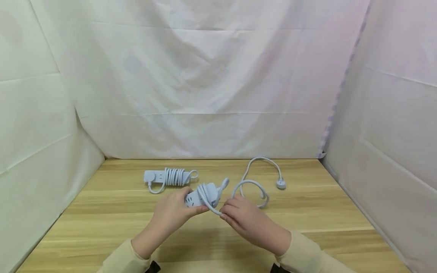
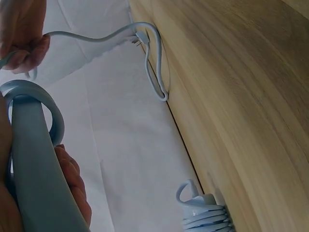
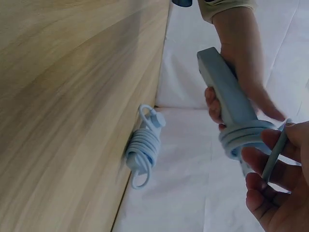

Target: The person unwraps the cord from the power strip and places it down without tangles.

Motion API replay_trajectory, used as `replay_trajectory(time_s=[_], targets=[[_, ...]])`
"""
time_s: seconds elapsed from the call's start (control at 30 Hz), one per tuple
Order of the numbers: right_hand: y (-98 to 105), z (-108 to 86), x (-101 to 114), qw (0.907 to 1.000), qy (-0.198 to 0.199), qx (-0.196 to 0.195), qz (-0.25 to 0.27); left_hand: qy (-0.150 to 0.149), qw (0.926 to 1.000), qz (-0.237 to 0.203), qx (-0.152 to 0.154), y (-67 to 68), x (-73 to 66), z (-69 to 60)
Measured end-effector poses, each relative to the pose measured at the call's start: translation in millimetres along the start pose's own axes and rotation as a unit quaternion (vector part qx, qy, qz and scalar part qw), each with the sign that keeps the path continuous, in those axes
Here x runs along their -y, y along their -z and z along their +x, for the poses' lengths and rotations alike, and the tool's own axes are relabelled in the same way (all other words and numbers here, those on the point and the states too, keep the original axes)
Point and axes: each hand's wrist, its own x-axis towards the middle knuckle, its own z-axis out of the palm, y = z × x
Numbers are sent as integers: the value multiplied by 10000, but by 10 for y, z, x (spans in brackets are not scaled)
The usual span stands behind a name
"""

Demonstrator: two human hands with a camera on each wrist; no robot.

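My left hand grips a white power strip above the table, its sockets showing beside the thumb. A few turns of its cord wrap around the end away from the left palm. In the head view my right hand pinches that cord just right of the strip, and the right wrist view shows it between thumb and fingers. Beyond the right hand the loose cord loops over the table to its plug.
A second power strip, its cord wound tightly round it and its plug set in a socket, lies at the back left of the wooden table. White cloth hangs behind the table and on both sides.
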Motion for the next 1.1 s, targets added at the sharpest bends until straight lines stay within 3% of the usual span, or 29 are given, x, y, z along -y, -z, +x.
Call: replay_trajectory(time_s=[0.2,0.47,0.57,0.77,0.87,1.0,1.1], targets=[[96,44,-21,9998,83,-161,-87,-86,9992,374,-134,-17,37,-5],[124,70,-161,9980,6,-575,-252,-632,9929,993,-186,-55,71,-82],[124,75,-233,9963,66,-812,-269,-727,9919,1023,-192,-55,79,-110],[129,47,-332,9962,-177,-820,-233,-899,9906,999,-272,-36,104,-167],[121,9,-372,9963,-333,-730,-302,-796,9937,777,-142,6,95,-177],[110,-36,-402,9963,-387,-647,-419,-363,9991,152,151,89,93,-169],[105,-61,-409,9963,-307,-648,-477,-73,9996,-170,201,142,122,-141]])
